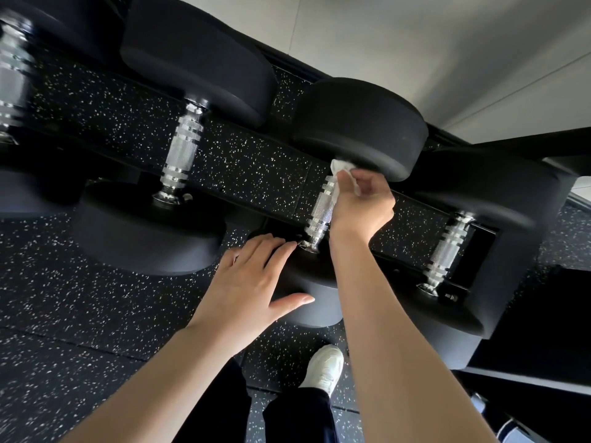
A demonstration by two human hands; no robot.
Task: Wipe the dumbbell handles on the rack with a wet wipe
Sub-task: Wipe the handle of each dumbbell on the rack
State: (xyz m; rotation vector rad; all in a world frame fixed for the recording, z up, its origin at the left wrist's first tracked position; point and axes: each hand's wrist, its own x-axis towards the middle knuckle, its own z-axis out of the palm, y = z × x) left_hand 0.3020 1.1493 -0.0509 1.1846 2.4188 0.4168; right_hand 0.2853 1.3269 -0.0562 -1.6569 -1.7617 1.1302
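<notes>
Black round-headed dumbbells with knurled chrome handles lie side by side on a black rack (pixel 479 231). My right hand (pixel 361 199) holds a white wet wipe (pixel 339 169) around the far end of the middle dumbbell's handle (pixel 319 215), close to its far head (pixel 361 129). My left hand (pixel 252 279) rests flat with straight fingers on that dumbbell's near head (pixel 313 302). Neighbouring handles show at the left (pixel 182 155) and at the right (pixel 447 251).
Black speckled rubber floor (pixel 96 308) lies under and in front of the rack. A light wall (pixel 447 43) runs behind it. My white shoe (pixel 324 366) and dark trouser legs stand below the rack. Another chrome handle (pixel 12 78) is at the far left edge.
</notes>
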